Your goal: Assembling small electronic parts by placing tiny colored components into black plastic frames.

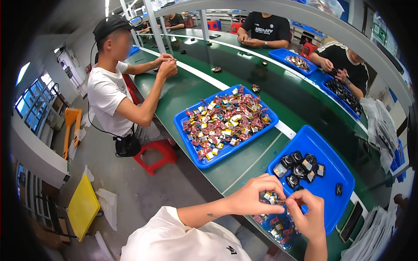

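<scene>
Both hands are working together over the near edge of the green bench (244, 161). Left hand (252, 195) and right hand (307, 215) are pinching one small silver-and-yellow part (271, 198) between fingertips, hovering above a pile of red and silver parts (278, 226). Just beyond, a blue tray (331, 182) is holding small black units (298, 167). A co-worker's blue tray (187, 130) of mixed parts is sitting farther left.
</scene>
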A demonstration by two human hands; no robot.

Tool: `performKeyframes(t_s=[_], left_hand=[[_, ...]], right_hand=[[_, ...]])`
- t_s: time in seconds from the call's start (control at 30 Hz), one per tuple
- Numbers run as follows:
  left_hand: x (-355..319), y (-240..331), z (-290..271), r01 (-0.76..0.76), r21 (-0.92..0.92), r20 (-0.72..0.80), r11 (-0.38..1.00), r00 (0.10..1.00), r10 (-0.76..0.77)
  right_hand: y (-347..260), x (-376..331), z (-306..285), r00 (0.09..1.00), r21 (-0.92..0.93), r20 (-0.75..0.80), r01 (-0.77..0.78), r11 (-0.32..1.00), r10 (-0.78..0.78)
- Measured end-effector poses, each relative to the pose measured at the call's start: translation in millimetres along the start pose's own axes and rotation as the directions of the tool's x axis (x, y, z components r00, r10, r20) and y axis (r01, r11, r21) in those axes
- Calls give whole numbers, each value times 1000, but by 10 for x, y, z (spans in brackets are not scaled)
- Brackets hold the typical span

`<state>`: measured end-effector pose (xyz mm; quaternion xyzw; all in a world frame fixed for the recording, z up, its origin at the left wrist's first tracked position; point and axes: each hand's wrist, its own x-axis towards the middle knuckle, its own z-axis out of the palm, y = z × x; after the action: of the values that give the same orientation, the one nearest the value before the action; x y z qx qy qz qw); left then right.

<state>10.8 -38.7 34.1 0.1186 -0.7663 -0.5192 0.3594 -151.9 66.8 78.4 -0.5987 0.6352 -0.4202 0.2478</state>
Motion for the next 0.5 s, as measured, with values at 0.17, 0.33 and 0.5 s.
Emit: performKeyframes(t_s=[0.17,0.33,0.5], left_hand=[[-19,-77,-4,163,-287,-46,944,982,-184],[-13,-74,-10,201,-393,-35,897,972,-233],[38,-63,60,391,-389,73,834,916,-395]], right_hand=[[10,93,-85,986,350,99,-161,923,134],[86,193,-155,998,262,63,14,965,-31],[201,168,-133,992,80,-4,128,989,-128]])
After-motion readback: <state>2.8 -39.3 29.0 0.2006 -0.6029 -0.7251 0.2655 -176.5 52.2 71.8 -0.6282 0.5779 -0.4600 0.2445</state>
